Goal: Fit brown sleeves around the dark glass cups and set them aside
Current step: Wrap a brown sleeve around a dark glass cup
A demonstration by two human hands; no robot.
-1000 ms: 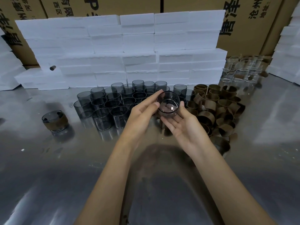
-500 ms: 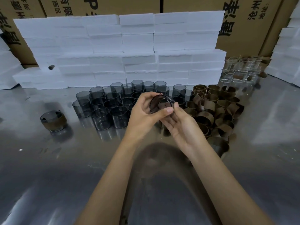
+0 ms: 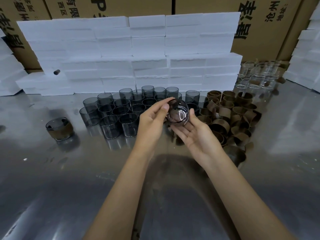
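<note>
The left hand (image 3: 152,118) pinches the rim of a dark glass cup (image 3: 177,110) between thumb and fingertips, holding it above the table (image 3: 52,187) with the opening tilted toward the camera. The right hand (image 3: 194,134) lies palm up beneath the cup, fingers straight, with the fingertips touching the cup's underside. Whether a sleeve is on this cup cannot be told.

Behind the hands, a cluster of bare dark glass cups (image 3: 121,110) stands upright on the table. To the right of the cluster lies a pile of brown sleeves (image 3: 230,118). One sleeved cup (image 3: 59,128) stands apart at the left of the table.

Clear glass beakers (image 3: 256,75) stand at the far right. White foam blocks (image 3: 131,54) are stacked behind the cups, in front of cardboard boxes (image 3: 259,23).
</note>
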